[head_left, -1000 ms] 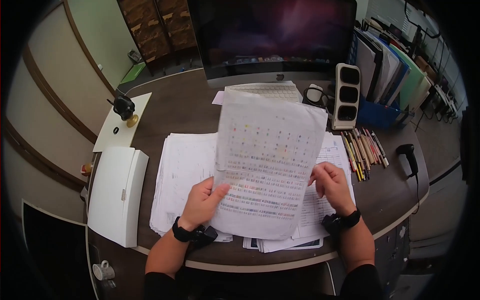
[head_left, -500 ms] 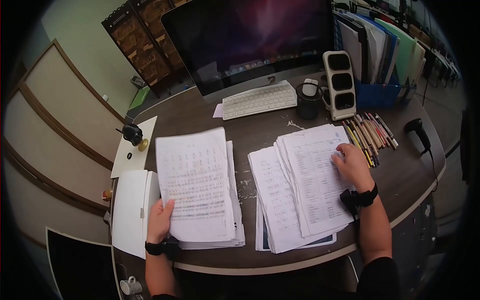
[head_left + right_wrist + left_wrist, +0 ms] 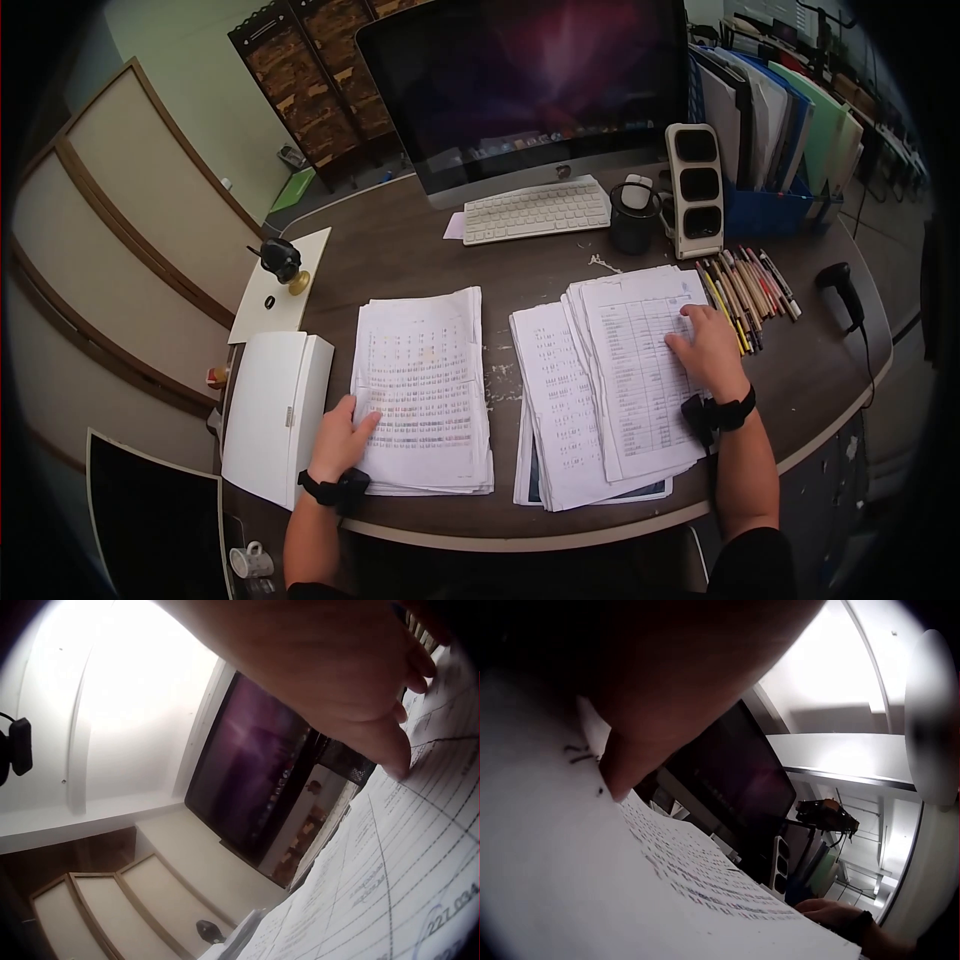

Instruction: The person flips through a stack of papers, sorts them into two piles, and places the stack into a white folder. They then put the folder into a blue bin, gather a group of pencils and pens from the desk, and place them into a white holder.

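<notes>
In the head view, my left hand [image 3: 338, 437] is at the left edge of the left paper stack [image 3: 425, 470]. Its thumb lies on the top printed sheet [image 3: 420, 370], which has rows of small coloured marks; the other fingers are mostly hidden at the edge. The left wrist view shows the thumb against this printed sheet [image 3: 705, 877]. My right hand [image 3: 712, 350] rests on the right paper stack [image 3: 625, 455], topped by a sheet with a table [image 3: 640, 380]. Fingertips and thumb touch that table sheet [image 3: 420, 825] in the right wrist view, and the hand grips nothing.
Beyond the papers are a keyboard [image 3: 535, 212], a monitor [image 3: 540, 80], a black cup [image 3: 634, 228] and a beige holder [image 3: 695, 190]. Pencils [image 3: 750, 290] lie right of the right stack, near a black handheld device [image 3: 842, 292]. A white box [image 3: 270, 405] stands at the left.
My left hand has carried the printed sheet from over the middle left and down onto the left stack. The right hand has let go of the sheet's edge and moved onto the right stack.
</notes>
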Action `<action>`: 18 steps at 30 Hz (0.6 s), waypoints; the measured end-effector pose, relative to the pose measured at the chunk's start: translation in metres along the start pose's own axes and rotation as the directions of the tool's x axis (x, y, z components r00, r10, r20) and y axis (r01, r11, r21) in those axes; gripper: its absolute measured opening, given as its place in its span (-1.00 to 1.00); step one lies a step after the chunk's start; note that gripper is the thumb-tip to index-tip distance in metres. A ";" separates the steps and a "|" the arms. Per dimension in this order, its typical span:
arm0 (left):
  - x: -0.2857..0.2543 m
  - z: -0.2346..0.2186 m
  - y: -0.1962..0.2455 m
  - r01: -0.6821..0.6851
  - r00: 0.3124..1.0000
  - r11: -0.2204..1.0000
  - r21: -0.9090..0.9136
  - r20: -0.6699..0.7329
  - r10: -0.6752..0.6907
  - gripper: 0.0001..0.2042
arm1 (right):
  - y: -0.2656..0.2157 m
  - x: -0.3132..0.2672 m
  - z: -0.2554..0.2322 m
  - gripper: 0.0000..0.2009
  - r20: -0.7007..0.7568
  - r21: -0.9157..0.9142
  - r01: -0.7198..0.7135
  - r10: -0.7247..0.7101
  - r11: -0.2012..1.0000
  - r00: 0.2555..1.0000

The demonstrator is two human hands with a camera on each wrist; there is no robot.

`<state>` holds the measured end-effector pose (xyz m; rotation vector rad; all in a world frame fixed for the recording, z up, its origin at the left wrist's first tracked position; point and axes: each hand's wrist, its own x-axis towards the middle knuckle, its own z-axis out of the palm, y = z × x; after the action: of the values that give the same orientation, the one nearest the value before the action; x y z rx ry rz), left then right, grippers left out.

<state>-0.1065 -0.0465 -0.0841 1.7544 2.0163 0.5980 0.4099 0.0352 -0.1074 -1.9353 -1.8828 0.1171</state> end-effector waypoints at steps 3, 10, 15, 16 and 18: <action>0.002 -0.001 0.021 -0.115 0.972 0.952 0.284 -0.167 0.167 -0.64 | 0.001 -0.001 0.000 -0.53 0.005 -0.013 0.000 0.000 1.000 1.000; -0.014 0.029 0.107 -0.435 0.833 0.888 -0.150 0.308 0.460 -0.62 | 0.003 0.000 0.002 -0.49 0.004 0.030 0.019 -0.019 0.999 1.000; -0.004 0.068 0.146 -0.715 0.548 0.608 -0.344 0.264 0.794 -0.68 | 0.002 0.001 -0.002 -0.46 0.007 0.019 -0.004 0.004 1.000 1.000; -0.001 0.073 0.148 -0.734 0.537 0.595 -0.327 0.259 0.803 -0.69 | 0.002 0.001 -0.002 -0.46 0.004 0.014 -0.004 0.004 1.000 1.000; 0.006 0.080 0.148 -0.754 0.521 0.578 -0.313 0.252 0.815 -0.69 | 0.003 0.002 -0.001 -0.45 0.021 0.027 -0.004 0.004 1.000 1.000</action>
<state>0.0589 -0.0182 -0.0677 2.4178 0.7767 0.5874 0.4133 0.0367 -0.1069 -1.9273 -1.8811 0.1630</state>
